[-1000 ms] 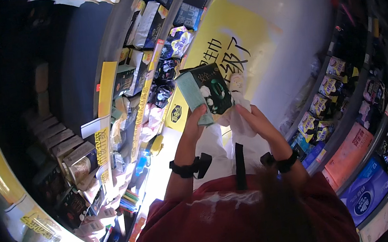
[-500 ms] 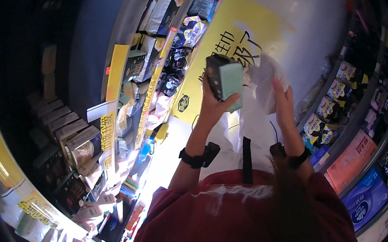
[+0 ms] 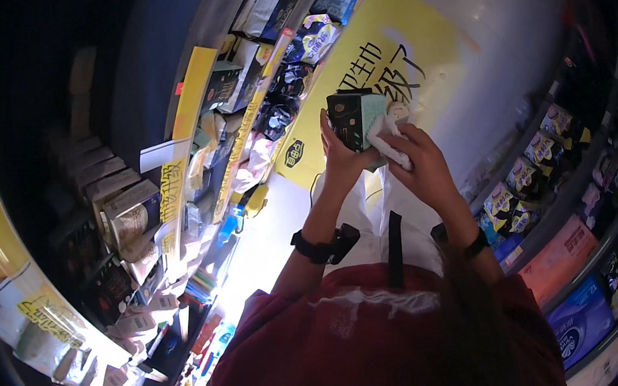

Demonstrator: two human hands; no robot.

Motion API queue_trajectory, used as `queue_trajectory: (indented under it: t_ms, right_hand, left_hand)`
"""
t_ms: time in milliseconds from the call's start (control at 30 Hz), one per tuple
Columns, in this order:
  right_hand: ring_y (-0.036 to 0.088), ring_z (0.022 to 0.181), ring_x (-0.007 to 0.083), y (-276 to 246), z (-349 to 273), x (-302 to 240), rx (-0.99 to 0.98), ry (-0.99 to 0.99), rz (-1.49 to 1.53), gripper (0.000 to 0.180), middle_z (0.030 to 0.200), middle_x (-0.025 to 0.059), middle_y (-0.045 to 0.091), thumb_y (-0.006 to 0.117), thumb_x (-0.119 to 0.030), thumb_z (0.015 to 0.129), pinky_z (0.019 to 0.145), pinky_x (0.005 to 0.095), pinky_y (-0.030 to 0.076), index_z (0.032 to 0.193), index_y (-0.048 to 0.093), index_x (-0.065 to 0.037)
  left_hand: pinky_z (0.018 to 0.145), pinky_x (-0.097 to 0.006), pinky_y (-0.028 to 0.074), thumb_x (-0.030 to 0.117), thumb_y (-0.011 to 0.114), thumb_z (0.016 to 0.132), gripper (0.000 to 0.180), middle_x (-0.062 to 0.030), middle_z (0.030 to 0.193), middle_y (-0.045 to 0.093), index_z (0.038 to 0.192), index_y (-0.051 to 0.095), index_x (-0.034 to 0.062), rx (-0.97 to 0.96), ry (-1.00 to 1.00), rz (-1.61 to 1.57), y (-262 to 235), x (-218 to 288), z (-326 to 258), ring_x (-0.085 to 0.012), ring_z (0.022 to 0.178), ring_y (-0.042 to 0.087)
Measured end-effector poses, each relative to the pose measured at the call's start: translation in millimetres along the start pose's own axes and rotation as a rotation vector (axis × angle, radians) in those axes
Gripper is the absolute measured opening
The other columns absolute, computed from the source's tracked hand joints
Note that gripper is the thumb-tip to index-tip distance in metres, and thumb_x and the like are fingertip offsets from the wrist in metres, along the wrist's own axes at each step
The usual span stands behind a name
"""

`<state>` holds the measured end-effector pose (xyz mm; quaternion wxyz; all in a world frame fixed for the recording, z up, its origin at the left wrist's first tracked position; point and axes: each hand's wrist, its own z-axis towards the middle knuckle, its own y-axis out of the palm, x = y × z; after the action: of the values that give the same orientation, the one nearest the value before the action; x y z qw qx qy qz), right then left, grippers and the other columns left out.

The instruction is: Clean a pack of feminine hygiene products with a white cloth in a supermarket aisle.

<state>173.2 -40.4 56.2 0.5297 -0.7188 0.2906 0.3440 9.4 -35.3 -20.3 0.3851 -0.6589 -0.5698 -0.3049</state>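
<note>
A small dark box with a pale green side (image 3: 349, 119) is held up in front of me. My left hand (image 3: 343, 155) grips it from the left and below, the thumb under its lower edge. Against the green side, my right hand (image 3: 417, 159) presses a crumpled white cloth (image 3: 392, 139), its fingers bunched around it. The cloth covers part of the box's right side. Both hands are over a large yellow floor sticker (image 3: 412, 27) with dark writing.
On the left, shelves hold boxes (image 3: 131, 215) and black packs (image 3: 276, 117), with yellow label strips (image 3: 193, 92) along their edges. To the right, a lower shelf carries several dark packs (image 3: 525, 174), an orange pack (image 3: 560, 257) and a purple-blue pack (image 3: 582, 319).
My right hand has moved left with the white cloth and now touches the box. The box has turned so that more of its dark face shows.
</note>
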Motion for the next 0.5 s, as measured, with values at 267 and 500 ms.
queue_trajectory:
  t_ms: [267, 500]
  right_hand:
    - [0.053, 0.092, 0.0322, 6, -30, 30, -0.071, 0.109, -0.095, 0.035, 0.104, 0.0149, 0.054, 0.065, -0.01, 0.066, 0.08, 0.0368, 0.045, 0.1, 0.059, -0.006]
    - [0.055, 0.086, 0.0331, -8, -43, 33, -0.052, 0.286, -0.015, 0.032, 0.102, 0.0179, 0.054, 0.062, -0.012, 0.07, 0.076, 0.0377, 0.045, 0.1, 0.057, 0.001]
  left_hand:
    - [0.085, -0.036, 0.043, 0.019, 0.077, 0.062, 0.109, -0.0201, 0.117, 0.041, 0.133, -0.004, 0.0032, -0.045, -0.097, -0.127, -46, 18, -21, -0.0256, 0.104, 0.047]
    - [0.087, -0.037, 0.04, 0.024, 0.079, 0.06, 0.103, -0.0191, 0.118, 0.039, 0.132, 0.009, 0.002, 0.092, 0.036, 0.218, -146, -19, -55, -0.0268, 0.105, 0.045]
